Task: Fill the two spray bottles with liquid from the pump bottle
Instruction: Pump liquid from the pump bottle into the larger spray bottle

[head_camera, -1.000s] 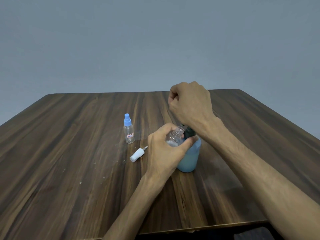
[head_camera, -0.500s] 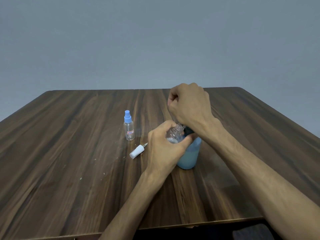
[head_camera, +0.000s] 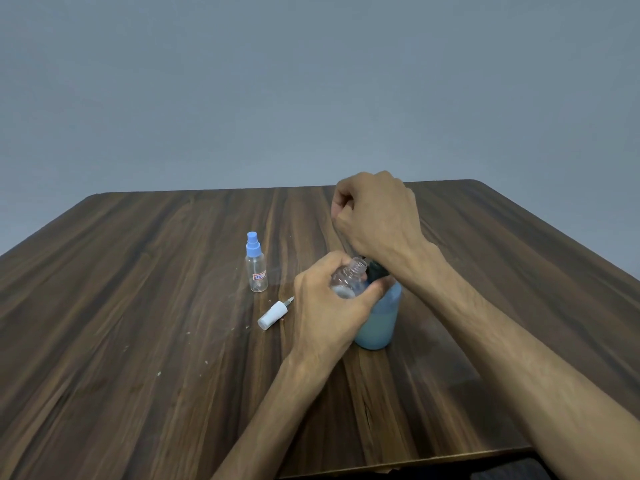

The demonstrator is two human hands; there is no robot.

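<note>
Left hand [head_camera: 325,306] grip holds open spray bottle [head_camera: 348,280], little liquid inside; right hand [head_camera: 375,216] grip unclear

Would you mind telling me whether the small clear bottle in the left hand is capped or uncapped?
Uncapped: the small clear plastic bottle shows a bare threaded neck, and a white spray cap lies on the dark wooden table.

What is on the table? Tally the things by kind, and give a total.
Spray bottles: 2, one capped in blue, one open in the left hand
Loose white spray cap: 1
Pump bottle of blue liquid: 1
Total: 4
</note>
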